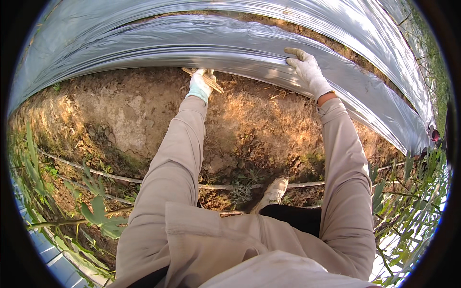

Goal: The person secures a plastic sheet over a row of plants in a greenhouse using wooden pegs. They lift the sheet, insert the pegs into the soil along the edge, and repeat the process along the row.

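A silver plastic film [158, 36] is stretched over a long raised bed, its near edge drawn into tight folds. My left hand [198, 85], in a pale glove, is closed around a small bundle of thin wooden sticks [214, 85] right at that edge. Whether its fingers also pinch the film cannot be made out. My right hand [309, 74], in a whitish glove, lies over the film farther right with its fingers stretched out and apart. Bare brown soil [139, 110] slopes from the film's edge toward me.
A thin pipe or hose [115, 176] runs across the ground between me and the soil slope. My shoe [276, 189] stands beside it. Leafy plants [101, 216] grow at left and right. Another film-covered strip [336, 21] lies beyond.
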Demonstrator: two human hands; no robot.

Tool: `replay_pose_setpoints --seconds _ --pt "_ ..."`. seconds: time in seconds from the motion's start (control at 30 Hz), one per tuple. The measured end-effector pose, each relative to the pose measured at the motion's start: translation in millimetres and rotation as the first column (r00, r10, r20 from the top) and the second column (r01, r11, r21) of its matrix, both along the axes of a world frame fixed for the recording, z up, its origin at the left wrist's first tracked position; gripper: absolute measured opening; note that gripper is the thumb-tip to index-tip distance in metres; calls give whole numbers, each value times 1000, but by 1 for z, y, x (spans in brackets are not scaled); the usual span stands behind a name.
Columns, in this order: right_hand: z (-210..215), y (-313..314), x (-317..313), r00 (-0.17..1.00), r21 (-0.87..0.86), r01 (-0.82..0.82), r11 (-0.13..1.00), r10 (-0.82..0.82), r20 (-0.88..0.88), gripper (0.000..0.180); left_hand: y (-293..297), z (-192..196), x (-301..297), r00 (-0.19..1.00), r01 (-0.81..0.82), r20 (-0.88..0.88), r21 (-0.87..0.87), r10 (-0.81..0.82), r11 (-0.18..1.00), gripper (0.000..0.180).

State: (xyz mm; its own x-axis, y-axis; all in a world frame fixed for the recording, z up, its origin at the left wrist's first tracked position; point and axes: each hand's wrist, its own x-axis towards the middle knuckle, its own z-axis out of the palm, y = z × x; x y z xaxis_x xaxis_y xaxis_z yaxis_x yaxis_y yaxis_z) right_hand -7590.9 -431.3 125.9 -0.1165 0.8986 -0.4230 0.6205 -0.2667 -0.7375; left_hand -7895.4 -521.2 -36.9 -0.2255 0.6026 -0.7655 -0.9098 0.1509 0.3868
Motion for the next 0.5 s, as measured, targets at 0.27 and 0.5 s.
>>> replay_pose_setpoints --seconds 0.27,0.5 --pt "5 -6 -18 946 111 -23 994 -14 325 41 -50 78 -31 849 363 -307 -254 -431 896 11" --pt "-7 -101 -58 800 580 -535 615 149 581 56 -118 152 -41 839 434 -232 -257 -491 863 10"
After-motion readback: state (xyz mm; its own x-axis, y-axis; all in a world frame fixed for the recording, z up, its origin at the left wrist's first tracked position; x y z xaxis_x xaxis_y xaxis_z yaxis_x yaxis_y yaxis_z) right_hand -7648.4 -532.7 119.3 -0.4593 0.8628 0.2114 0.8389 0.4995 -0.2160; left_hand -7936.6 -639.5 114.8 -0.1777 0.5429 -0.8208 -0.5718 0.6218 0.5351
